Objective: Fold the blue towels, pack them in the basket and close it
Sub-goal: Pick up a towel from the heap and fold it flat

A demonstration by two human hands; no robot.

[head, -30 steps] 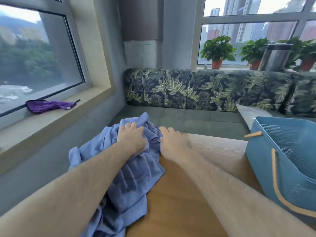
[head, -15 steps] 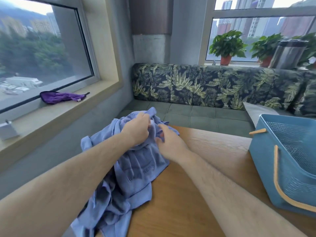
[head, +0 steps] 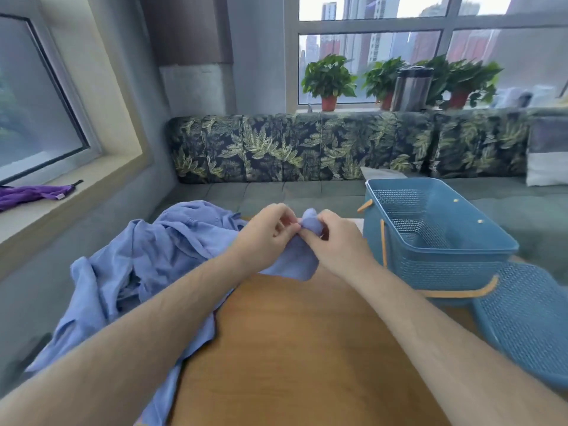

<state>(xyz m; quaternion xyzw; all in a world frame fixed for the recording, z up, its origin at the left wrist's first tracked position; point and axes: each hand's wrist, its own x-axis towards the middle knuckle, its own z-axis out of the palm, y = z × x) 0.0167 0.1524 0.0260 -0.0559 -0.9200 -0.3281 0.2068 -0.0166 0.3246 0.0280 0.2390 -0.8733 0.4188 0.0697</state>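
**Folding only starting, basket standing open**

Both hands are working one bunched corner of the towels (head: 147,259) over the far middle of the surface (head: 292,348). The left grip (head: 267,232) is pinching the cloth between thumb and fingertips, and the right grip (head: 335,238) is curling its fingers round the same corner, the two touching. The rest of the blue cloth is lying crumpled on the left of the surface and hanging over its left edge. I cannot tell how many towels are in the heap.

Nothing is looking folded yet, so by my reading the task is at its very start. Spreading, folding, packing and closing are all remaining.

The basket (head: 430,272) is sitting at the far right, near the right grip, with nothing showing inside and its handle lying down. Its lid (head: 528,321) is resting just beside it, nearer and to the right.

A purple cloth (head: 33,193) is lying on the left windowsill, well apart. Potted plants (head: 329,78) and a metal flask (head: 412,87) are standing on the far sill behind the sofa (head: 276,149).

The near middle of the surface is giving room for folding, and nothing is blocking the way to the basket
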